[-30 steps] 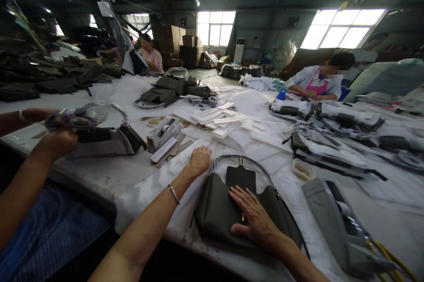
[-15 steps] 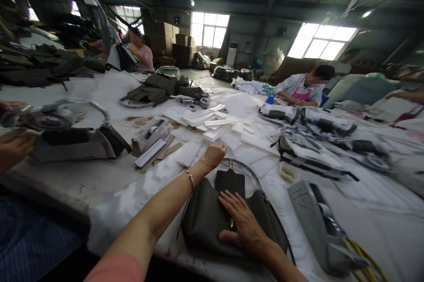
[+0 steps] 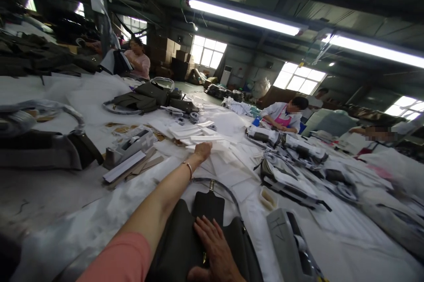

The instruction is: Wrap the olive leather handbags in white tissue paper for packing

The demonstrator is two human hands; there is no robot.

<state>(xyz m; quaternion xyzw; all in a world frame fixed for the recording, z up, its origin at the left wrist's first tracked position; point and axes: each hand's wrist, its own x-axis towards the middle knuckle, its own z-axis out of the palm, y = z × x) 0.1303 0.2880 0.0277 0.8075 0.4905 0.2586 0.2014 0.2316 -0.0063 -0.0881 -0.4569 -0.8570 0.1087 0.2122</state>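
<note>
A dark olive handbag (image 3: pixel 174 238) lies on the table in front of me, its flap (image 3: pixel 208 208) turned up toward a metal clasp on the looped strap (image 3: pixel 228 188). My right hand (image 3: pixel 213 246) rests flat on the bag's front, fingers stretched out. Beyond the bag, my left hand (image 3: pixel 202 151) reaches to a pile of white folded strips (image 3: pixel 185 131). Its fingers are curled together at the pile's near edge; what they hold, if anything, is hidden. A bracelet (image 3: pixel 188 168) circles the left wrist.
Grey tape dispensers stand right (image 3: pixel 286 242) and left (image 3: pixel 130 147) of the bag. A small tray (image 3: pixel 268 198) sits beside the right one. Another bag (image 3: pixel 43 152) lies at left, wrapped bags (image 3: pixel 288 182) at right. Co-workers (image 3: pixel 281 116) sit across the table.
My view has turned right and tilted up, so the bag appears lower and further left. My left hand has reached further out to the white strips. My right hand stays on the bag.
</note>
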